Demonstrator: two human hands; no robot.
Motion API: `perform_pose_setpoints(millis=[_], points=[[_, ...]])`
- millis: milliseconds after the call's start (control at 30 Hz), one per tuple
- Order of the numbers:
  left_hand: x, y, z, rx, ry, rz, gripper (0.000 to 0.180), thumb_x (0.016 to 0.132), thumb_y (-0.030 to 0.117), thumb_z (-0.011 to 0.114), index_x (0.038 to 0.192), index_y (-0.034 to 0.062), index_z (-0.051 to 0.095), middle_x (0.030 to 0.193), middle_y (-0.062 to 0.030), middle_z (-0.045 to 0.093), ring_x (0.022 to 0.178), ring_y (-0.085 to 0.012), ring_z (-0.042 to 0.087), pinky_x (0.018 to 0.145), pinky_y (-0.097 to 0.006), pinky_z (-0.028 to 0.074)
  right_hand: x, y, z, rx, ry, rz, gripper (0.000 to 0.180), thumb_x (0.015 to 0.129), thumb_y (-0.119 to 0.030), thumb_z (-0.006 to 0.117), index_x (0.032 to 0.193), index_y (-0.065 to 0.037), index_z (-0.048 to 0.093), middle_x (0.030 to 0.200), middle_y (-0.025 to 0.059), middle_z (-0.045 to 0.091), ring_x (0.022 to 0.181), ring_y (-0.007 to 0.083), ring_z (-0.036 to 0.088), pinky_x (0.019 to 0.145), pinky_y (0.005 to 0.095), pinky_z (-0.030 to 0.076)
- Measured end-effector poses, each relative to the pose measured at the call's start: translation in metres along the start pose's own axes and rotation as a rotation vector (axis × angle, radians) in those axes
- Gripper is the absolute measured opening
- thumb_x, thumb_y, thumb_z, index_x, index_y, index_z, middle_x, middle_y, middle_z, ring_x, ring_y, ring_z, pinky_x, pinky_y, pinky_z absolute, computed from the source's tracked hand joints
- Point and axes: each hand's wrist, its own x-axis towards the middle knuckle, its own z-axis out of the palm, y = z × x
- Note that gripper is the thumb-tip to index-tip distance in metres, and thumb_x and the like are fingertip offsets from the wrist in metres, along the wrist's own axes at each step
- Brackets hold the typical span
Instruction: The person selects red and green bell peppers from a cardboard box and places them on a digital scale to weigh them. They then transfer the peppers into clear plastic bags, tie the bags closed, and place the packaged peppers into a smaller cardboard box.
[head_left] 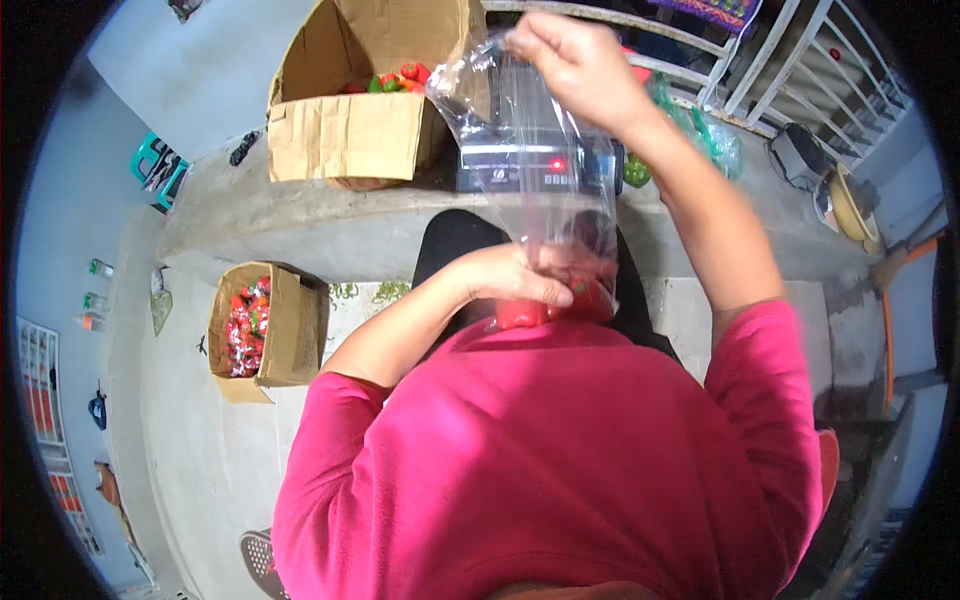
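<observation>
Grey concrete worktop point(300, 215) ahead. Right hand point(570, 55) pinches top of clear plastic bag point(530, 150), held high; left hand point(510, 280) cups bag bottom over red peppers point(555, 305). Best keep top taut, support weight underneath.

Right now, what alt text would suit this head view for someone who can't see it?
A person in a pink top holds a clear plastic bag of red peppers: right hand pinching its top, left hand gripping its bottom. Two cardboard boxes of peppers sit nearby.

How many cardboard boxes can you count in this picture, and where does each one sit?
2. One open cardboard box stands on the concrete ledge, upper left. A second cardboard box sits on the floor below it, left. Others may be hidden.
</observation>
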Motion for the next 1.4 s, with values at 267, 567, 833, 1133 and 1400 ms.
perform_pose_setpoints(millis=[267, 567, 833, 1133, 1400], points=[[0.011, 0.001, 0.010, 0.100, -0.288, -0.035, 0.050, 0.075, 0.022, 0.061, 0.122, 0.0099, 0.051, 0.112, -0.0122, 0.049, 0.105, -0.0260, 0.046, 0.090, -0.034, 0.035, 0.003, -0.024, 0.023, -0.123, 0.073, -0.263, 0.014, 0.081, -0.021, 0.053, 0.075, -0.009, 0.056, 0.067, 0.0121, 0.058, 0.065, 0.0306, 0.059, 0.054, 0.0406, 0.046], [0.010, 0.006, 0.003, 0.354, -0.198, 0.163, 0.020, 0.083, 0.024, 0.056, 0.091, 0.0063, 0.060, 0.085, -0.0082, 0.050, 0.080, -0.0216, 0.048, 0.076, -0.034, 0.039, -0.002, -0.003, 0.026, -0.184, 0.070, -0.222, 0.015, 0.080, -0.022, 0.055, 0.078, -0.007, 0.054, 0.070, 0.0123, 0.058, 0.067, 0.0306, 0.058, 0.056, 0.0403, 0.046], [-0.012, 0.005, -0.034, 0.107, 0.943, -0.018, 0.034, 0.092, 0.037, 0.040, 0.078, 0.0078, 0.049, 0.070, 0.0017, 0.045, 0.069, -0.0115, 0.045, 0.059, -0.029, 0.039, -0.061, 0.001, -0.024, -0.073, 0.359, -0.322, 0.053, 0.067, -0.029, 0.073, 0.107, -0.004, 0.049, 0.095, 0.0139, 0.054, 0.084, 0.0298, 0.054, 0.075, 0.0398, 0.043], [0.010, -0.018, -0.034, -0.415, 1.144, 0.251, 0.043, 0.093, 0.042, 0.038, 0.062, 0.0132, 0.036, 0.060, 0.0048, 0.033, 0.052, -0.0070, 0.030, 0.047, -0.023, 0.026, -0.148, 0.012, 0.054, 0.073, -0.091, -0.081, 0.080, 0.059, -0.049, 0.073, 0.122, -0.010, 0.042, 0.121, 0.0161, 0.043, 0.113, 0.0322, 0.042, 0.092, 0.0437, 0.034], [0.006, -0.023, -0.033, 1.082, 1.179, 0.407, 0.018, 0.087, 0.014, 0.046, 0.075, 0.0020, 0.053, 0.080, -0.0147, 0.053, 0.087, -0.0320, 0.053, 0.078, -0.042, 0.040, -0.197, 0.030, 0.083, 2.361, -0.588, 1.119, 0.053, 0.085, -0.053, 0.038, 0.098, -0.004, 0.057, 0.081, 0.0157, 0.060, 0.061, 0.0219, 0.059, 0.052, 0.0319, 0.047]])
